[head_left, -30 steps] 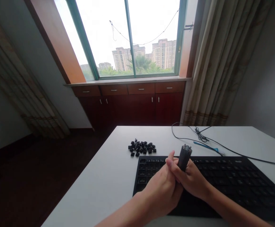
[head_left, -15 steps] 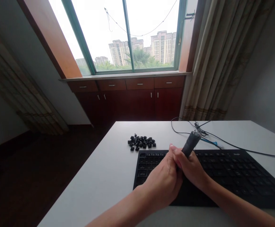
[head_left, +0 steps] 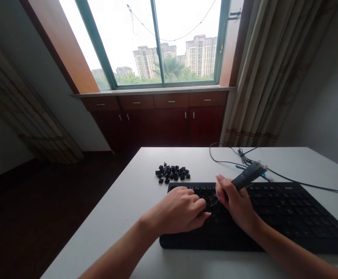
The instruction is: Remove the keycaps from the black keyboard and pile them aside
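A black keyboard point(head_left: 215, 240) lies across the white table, its left part showing exposed key positions. My right hand point(head_left: 235, 203) is closed around a dark grey keycap puller point(head_left: 248, 176). The puller's thin wire loops point down-left over the keys, and its brush-like end points up-right. My left hand point(head_left: 179, 209) rests over the left part of the keyboard, fingers bent and thumb apart from them. I see nothing in its grasp, though the underside of the fingers is hidden. Beyond the keyboard's left corner sits a small pile of loose black keycaps point(head_left: 173, 172).
Thin black cables point(head_left: 299, 182) run over the back right of the white table point(head_left: 122, 201). A blue strip point(head_left: 240, 167) lies behind the puller. Past the table stand red-brown cabinets point(head_left: 163, 124) under a window.
My hands were together around the keycap puller. The left has let go and moved left onto the keyboard. The puller now tilts further right in my right hand, wire loops exposed.
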Tool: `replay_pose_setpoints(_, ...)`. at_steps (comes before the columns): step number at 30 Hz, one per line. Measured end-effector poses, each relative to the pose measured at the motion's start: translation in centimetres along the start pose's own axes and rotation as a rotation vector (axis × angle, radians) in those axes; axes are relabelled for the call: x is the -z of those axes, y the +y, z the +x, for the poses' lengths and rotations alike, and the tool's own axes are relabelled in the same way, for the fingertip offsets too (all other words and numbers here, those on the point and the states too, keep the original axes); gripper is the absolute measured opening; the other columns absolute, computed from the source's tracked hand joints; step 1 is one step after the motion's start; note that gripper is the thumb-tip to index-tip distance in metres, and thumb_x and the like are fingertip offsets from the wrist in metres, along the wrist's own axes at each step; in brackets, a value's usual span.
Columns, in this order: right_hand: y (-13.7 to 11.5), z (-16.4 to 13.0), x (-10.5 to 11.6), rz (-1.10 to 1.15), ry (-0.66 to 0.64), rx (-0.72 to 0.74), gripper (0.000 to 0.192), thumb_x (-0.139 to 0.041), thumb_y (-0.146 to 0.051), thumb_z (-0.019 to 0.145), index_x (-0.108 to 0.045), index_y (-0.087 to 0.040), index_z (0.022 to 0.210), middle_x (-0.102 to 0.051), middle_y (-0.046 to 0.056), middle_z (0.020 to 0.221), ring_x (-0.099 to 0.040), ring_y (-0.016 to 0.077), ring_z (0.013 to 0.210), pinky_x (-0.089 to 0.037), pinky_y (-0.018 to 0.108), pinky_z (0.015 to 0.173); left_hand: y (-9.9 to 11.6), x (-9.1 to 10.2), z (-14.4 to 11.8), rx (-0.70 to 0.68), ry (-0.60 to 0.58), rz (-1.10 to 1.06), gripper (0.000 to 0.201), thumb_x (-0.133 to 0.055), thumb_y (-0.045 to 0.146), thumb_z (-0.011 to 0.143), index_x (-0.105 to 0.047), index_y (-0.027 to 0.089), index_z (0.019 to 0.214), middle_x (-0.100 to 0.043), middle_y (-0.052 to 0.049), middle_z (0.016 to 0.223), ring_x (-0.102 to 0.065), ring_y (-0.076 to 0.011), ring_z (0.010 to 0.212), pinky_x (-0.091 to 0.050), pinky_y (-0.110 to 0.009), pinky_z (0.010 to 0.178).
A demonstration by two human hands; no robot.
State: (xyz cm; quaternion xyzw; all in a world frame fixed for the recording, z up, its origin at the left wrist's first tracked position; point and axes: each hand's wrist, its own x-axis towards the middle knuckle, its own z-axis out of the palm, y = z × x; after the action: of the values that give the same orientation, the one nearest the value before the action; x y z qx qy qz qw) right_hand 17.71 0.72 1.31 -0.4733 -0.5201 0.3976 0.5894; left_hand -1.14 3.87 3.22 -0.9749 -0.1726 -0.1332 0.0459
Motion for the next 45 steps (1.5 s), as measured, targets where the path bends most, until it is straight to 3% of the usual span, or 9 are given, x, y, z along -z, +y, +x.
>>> replay_pose_setpoints(3, 0.1, 0.0, 0.0, 0.019, -0.007, -0.020, 0.057, -0.052, -0.049, 0.097, -0.042, -0.021, 0.048, -0.036, -0.004, 0.045, -0.034, 0.0100, 0.043, -0.025, 0.028, 0.045, -0.1, 0.0, 0.0, -0.077, 0.059, 0.029, 0.033, -0.050, 0.031, 0.103, -0.054, 0.018, 0.073, -0.060, 0.001, 0.061, -0.059, -0.0144, 0.058, -0.046, -0.027, 0.061)
replay_pose_setpoints(5, 0.2, 0.0, 0.0, 0.047, -0.012, -0.035, 0.057, -0.053, -0.050, 0.097, -0.043, -0.021, 0.048, -0.036, -0.004, 0.045, -0.033, 0.0098, 0.042, -0.024, 0.028, 0.044, -0.6, 0.0, -0.2, -0.053, 0.124, -0.025, 0.035, -0.050, 0.035, 0.103, -0.055, 0.017, 0.073, -0.061, 0.002, 0.063, -0.059, -0.0131, 0.058, -0.047, -0.026, 0.062)
replay_pose_setpoints(8, 0.4, 0.0, 0.1, 0.076, -0.016, -0.048, 0.058, -0.053, -0.050, 0.097, -0.044, -0.021, 0.048, -0.036, -0.005, 0.045, -0.032, 0.0096, 0.041, -0.023, 0.028, 0.043, -2.2, -0.1, -0.8, 0.118, 0.271, -0.142, 0.028, -0.057, 0.041, 0.100, -0.059, 0.017, 0.084, -0.065, 0.000, 0.074, -0.061, -0.0126, 0.065, -0.048, -0.024, 0.062)
replay_pose_setpoints(12, 0.4, 0.0, 0.1, 0.083, -0.032, -0.037, 0.058, -0.053, -0.049, 0.098, -0.045, -0.020, 0.048, -0.036, -0.005, 0.044, -0.032, 0.0093, 0.041, -0.022, 0.027, 0.043, -5.4, -0.8, -2.0, 0.465, 0.446, -0.181, 0.018, -0.067, 0.035, 0.095, -0.063, 0.018, 0.097, -0.068, -0.001, 0.087, -0.063, -0.0112, 0.067, -0.053, -0.024, 0.063)
replay_pose_setpoints(15, 0.3, 0.1, 0.2, 0.084, -0.038, -0.049, 0.057, -0.052, -0.049, 0.098, -0.046, -0.020, 0.049, -0.036, -0.005, 0.044, -0.032, 0.0090, 0.040, -0.021, 0.027, 0.042, -7.0, -1.4, -2.7, 0.559, 0.481, -0.246, 0.011, -0.066, 0.027, 0.095, -0.067, 0.018, 0.100, -0.070, -0.003, 0.096, -0.069, -0.0132, 0.075, -0.059, -0.026, 0.069)
replay_pose_setpoints(27, -1.4, 0.4, 0.5, -0.010, -0.021, -0.036, 0.056, -0.051, -0.049, 0.095, -0.046, -0.020, 0.047, -0.038, -0.004, 0.043, -0.035, 0.0091, 0.039, -0.027, 0.025, 0.042, -7.7, -2.7, -2.9, 0.535, 0.387, -0.243, 0.025, -0.052, 0.022, 0.098, -0.074, 0.022, 0.111, -0.074, -0.004, 0.118, -0.072, -0.0219, 0.104, -0.060, -0.040, 0.095)
replay_pose_setpoints(36, -2.7, 1.4, 1.5, -0.103, -0.070, 0.003, 0.056, -0.051, -0.048, 0.095, -0.047, -0.020, 0.046, -0.038, -0.004, 0.041, -0.034, 0.0086, 0.039, -0.026, 0.026, 0.041, -7.4, -2.6, -2.8, 0.534, 0.335, -0.194, 0.024, -0.053, 0.024, 0.099, -0.072, 0.024, 0.114, -0.069, -0.005, 0.129, -0.070, -0.0233, 0.111, -0.058, -0.043, 0.099)
replay_pose_setpoints(41, -2.7, 1.8, 2.4, -0.189, -0.128, -0.009, 0.058, -0.052, -0.052, 0.095, -0.048, -0.020, 0.047, -0.040, -0.003, 0.045, -0.037, 0.0099, 0.043, -0.029, 0.025, 0.043, -6.1, -1.5, -2.1, 0.485, 0.378, -0.227, 0.023, -0.053, 0.024, 0.099, -0.068, 0.021, 0.117, -0.069, -0.007, 0.123, -0.069, -0.0220, 0.104, -0.059, -0.041, 0.093)
replay_pose_setpoints(45, -2.3, 2.0, 2.8, -0.287, -0.226, -0.078, 0.058, -0.054, -0.052, 0.095, -0.050, -0.020, 0.046, -0.042, -0.003, 0.044, -0.042, 0.0111, 0.045, -0.035, 0.026, 0.049, -3.5, -0.7, -1.0, 0.371, 0.367, -0.302, 0.025, -0.054, 0.023, 0.100, -0.065, 0.021, 0.122, -0.068, -0.008, 0.122, -0.065, -0.0221, 0.111, -0.056, -0.040, 0.096)
